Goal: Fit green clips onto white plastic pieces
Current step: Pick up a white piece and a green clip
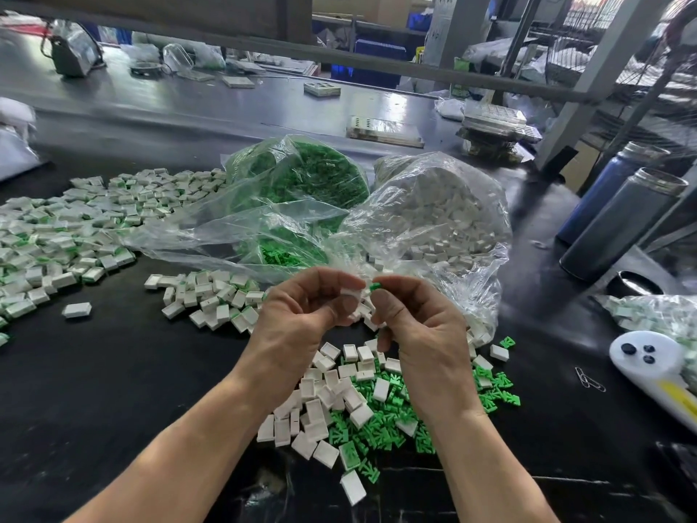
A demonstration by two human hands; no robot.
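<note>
left hand [301, 315]: raised, fingers curled | right hand [418, 326]: raised, fingers pinching

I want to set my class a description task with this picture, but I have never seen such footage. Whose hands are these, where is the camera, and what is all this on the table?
There is no machine: a person works with bare hands, and the one picture comes from a camera on their head, looking down. The left hand pinches a white plastic piece; the right hand pinches a small green clip just beside it, apparently about to be fitted. On the dark table lie loose white pieces and green clips near the wrists, a spread of pieces already showing green to the left, and two clear bags behind, one of green clips, one of white pieces.
</note>
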